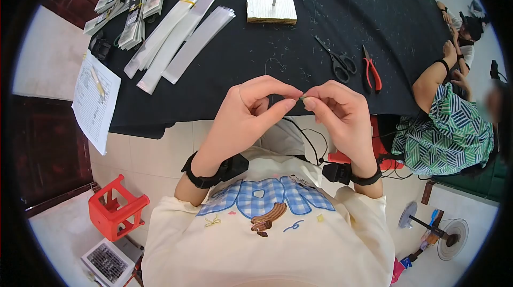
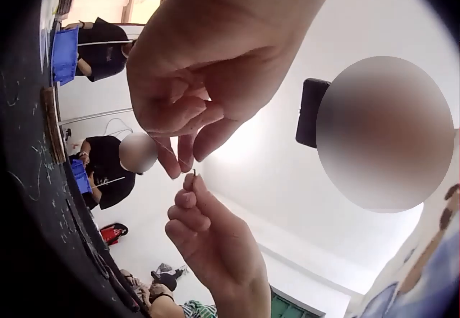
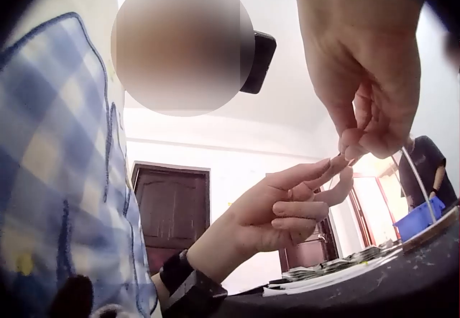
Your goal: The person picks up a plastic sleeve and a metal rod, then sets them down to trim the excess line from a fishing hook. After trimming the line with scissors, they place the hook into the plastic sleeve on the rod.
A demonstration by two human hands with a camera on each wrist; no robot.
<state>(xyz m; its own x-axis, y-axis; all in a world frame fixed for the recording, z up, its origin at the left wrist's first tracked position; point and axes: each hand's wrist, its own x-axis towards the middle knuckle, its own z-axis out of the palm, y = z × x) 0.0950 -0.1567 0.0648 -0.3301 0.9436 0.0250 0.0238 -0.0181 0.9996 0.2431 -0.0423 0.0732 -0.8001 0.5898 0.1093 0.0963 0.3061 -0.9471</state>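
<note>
Both hands meet in front of the chest, just off the table's near edge. My right hand (image 1: 344,116) pinches a tiny dark-green piece (image 1: 302,98) between thumb and forefinger; its kind is too small to tell. The left hand (image 1: 248,110) comes in from the other side, its thumb and forefinger curved toward that piece, fingertips right at it. A fine clear thread (image 2: 172,150) runs from the left fingers toward the piece in the left wrist view. On the black cloth beyond lie black scissors (image 1: 340,66) and red-handled pliers (image 1: 373,71).
A white block (image 1: 271,9) with an upright metal rod stands farther back. Clear plastic sleeves (image 1: 181,36), bundled packets (image 1: 133,17) and a written sheet (image 1: 96,100) lie at left. A red stool (image 1: 116,208) stands below left; another person (image 1: 446,116) sits at right.
</note>
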